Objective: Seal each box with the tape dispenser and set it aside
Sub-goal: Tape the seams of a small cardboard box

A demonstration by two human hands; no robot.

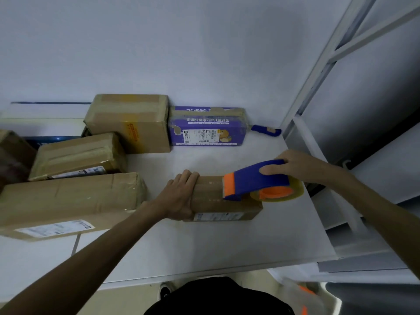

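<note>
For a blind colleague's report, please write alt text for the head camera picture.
A person's right hand holds a blue and orange tape dispenser on top of a small cardboard box, while the left hand grips the box's left end. More brown boxes and a purple box lie nearby on the white table.

A left hand [181,196] wraps the left end of the box [209,201], hiding that face, while the dispenser [256,180] covers the right part of its top. Whether the dispenser's front end touches the cardboard cannot be told. The right hand [295,165] hides the dispenser's handle. Labels on the box and the long box [68,201] are too blurred to read. A brown box [11,155] is cut off at the left edge. One end of a knife [266,130] lies hidden behind the purple box [206,126]. A grey-and-orange shape [304,296] at bottom right is only a blur.
</note>
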